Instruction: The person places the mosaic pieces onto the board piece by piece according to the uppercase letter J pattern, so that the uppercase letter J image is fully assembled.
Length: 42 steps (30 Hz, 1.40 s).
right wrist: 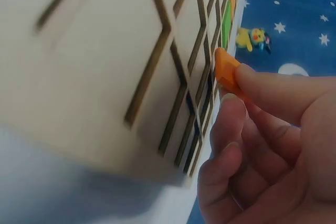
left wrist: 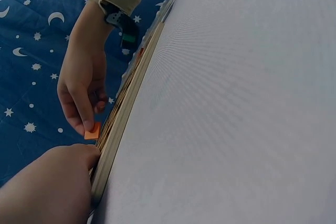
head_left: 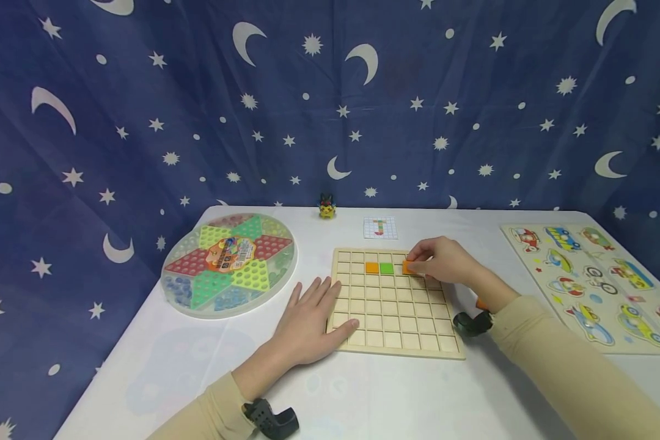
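A wooden grid board (head_left: 392, 305) lies on the white table, with an orange square tile (head_left: 372, 267) and a green square tile (head_left: 387, 268) side by side in its second row. My right hand (head_left: 445, 261) pinches another orange tile (right wrist: 227, 71) between thumb and fingers, close over the board to the right of the green one. In the left wrist view this held tile (left wrist: 93, 131) is tilted above the grid. My left hand (head_left: 310, 321) rests flat at the board's left edge, fingers straight and thumb lying over the grid.
A round Chinese checkers board (head_left: 230, 266) lies at the left. Behind the grid are a small pattern card (head_left: 380, 228) and a yellow figurine (head_left: 327, 206). A picture puzzle board (head_left: 599, 281) lies at the right. Something orange (head_left: 481, 304) shows partly behind the right wrist.
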### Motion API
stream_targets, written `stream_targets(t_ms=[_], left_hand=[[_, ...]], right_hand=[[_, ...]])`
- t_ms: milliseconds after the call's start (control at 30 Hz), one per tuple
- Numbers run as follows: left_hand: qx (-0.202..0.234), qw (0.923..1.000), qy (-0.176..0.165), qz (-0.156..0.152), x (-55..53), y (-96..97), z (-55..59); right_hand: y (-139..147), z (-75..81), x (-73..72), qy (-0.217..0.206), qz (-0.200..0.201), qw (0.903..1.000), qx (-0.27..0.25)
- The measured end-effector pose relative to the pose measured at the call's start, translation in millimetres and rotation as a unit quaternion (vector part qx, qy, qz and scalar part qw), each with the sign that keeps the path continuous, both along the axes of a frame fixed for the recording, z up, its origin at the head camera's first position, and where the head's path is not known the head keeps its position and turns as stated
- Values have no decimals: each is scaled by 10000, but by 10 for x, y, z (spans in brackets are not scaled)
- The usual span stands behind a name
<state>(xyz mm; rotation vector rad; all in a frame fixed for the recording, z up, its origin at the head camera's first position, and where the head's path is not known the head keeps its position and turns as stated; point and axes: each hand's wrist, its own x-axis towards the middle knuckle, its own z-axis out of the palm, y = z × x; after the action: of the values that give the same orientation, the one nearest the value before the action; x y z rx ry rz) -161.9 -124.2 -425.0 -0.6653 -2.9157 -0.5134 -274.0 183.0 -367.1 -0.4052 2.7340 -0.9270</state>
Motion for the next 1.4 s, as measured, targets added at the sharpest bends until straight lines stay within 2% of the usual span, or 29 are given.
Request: stream_targets(t_ms=[267, 567, 767, 1133, 1400], left_hand=[[-12, 10000, -48, 25, 5, 15, 5], [9, 10000, -75, -3, 6, 34, 27], [-52, 10000, -77, 2, 4, 35, 21], [-36, 10000, -91, 12, 6, 15, 19], [-19, 10000, 1, -6, 9, 22, 15]], right_hand=[[-97, -49, -41, 449, 171, 9978, 456], [-121, -44, -39, 448, 86, 9970, 618], [-93, -48, -18, 589, 121, 9963, 622], [245, -8, 18, 658, -176, 9956, 637], [596, 72, 71, 422, -320, 9960, 720]])
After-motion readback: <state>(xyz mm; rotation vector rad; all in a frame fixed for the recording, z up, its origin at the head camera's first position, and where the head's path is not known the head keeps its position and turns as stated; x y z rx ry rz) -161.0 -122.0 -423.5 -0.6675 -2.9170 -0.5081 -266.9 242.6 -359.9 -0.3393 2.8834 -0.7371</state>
